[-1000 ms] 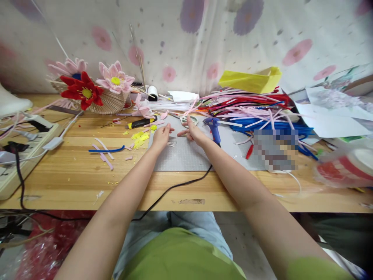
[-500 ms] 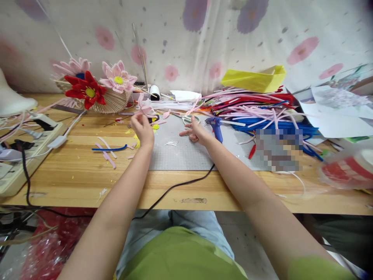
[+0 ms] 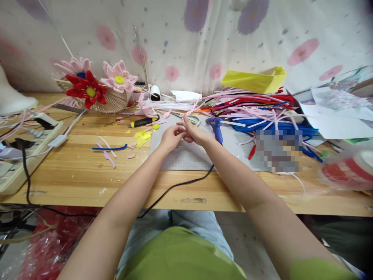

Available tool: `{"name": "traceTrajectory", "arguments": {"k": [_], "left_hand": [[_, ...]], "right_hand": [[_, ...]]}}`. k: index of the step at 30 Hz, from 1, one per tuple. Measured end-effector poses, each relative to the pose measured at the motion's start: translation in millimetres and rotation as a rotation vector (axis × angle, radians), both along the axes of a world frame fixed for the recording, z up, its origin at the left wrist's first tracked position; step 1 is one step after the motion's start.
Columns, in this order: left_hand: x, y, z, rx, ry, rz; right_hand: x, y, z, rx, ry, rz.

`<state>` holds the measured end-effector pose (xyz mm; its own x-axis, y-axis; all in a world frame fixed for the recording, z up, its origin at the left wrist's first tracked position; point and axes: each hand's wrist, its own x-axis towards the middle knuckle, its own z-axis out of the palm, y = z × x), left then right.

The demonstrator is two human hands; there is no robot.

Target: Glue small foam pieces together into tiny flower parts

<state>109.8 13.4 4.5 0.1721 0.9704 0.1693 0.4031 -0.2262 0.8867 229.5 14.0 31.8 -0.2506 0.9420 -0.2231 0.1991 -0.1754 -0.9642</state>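
Above the grey cutting mat [image 3: 186, 159], my left hand [image 3: 171, 137] and my right hand [image 3: 196, 132] meet at the fingertips. The left thumb and fingers are pinched together; whatever is between them is too small or hidden to make out. My right hand has its thumb raised apart from the loosely bent fingers, and I see nothing clearly held in it. Just behind the hands lie pale-green-handled scissors [image 3: 194, 120]. A blue glue gun [image 3: 215, 128] rests to the right. A pink fuzzy flower [image 3: 145, 107] lies behind and left of my hands.
A yellow-black utility knife [image 3: 144, 121] and yellow scraps [image 3: 142, 138] lie left of the mat. Finished flowers [image 3: 90, 91] stand at back left, near a power strip [image 3: 37, 151]. Bundled pipe cleaners [image 3: 262, 109] fill the back right. A black cord [image 3: 175, 188] crosses the front.
My left hand has moved right and nearer, away from the pink flower to my right hand, uncovering the knife and yellow scraps. My right hand has stayed nearly in place, its fingers turned inward.
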Motion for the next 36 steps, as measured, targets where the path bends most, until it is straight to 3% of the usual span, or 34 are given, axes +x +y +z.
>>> {"name": "traceTrajectory", "arguments": {"k": [6, 9, 13, 17, 21, 28, 32, 36], "left_hand": [[-23.2, 2.1, -1.2, -0.083, -0.185, 0.125], [-43.7, 5.8, -6.8, -0.130, -0.241, 0.312], [-64.5, 12.8, -20.5, -0.129, -0.209, 0.457], [-69.2, 16.3, -31.8, -0.063, 0.034, 0.456], [-68.4, 14.1, -31.4, -0.021, 0.162, 0.429], [-65.5, 13.4, -26.1, 0.198, 0.128, 0.356], [-65.3, 12.0, -28.8, 0.214, 0.305, 0.313], [-68.8, 7.6, -26.7, 0.181, 0.439, 0.390]], "right_hand": [[5.5, 3.6, 0.0, 0.046, 0.010, 0.027], [21.1, 13.9, 0.6, 0.180, -0.004, -0.136], [38.8, 21.9, -0.8, 0.405, -0.005, -0.410], [43.3, 16.8, -4.6, 0.491, -0.036, -0.498], [42.6, 10.1, -11.5, 0.458, -0.023, -0.475], [42.8, 2.5, -30.0, 0.422, -0.064, -0.359], [43.7, 0.3, -42.1, 0.437, -0.180, -0.218], [41.1, -1.1, -47.4, 0.460, -0.392, -0.140]]}}
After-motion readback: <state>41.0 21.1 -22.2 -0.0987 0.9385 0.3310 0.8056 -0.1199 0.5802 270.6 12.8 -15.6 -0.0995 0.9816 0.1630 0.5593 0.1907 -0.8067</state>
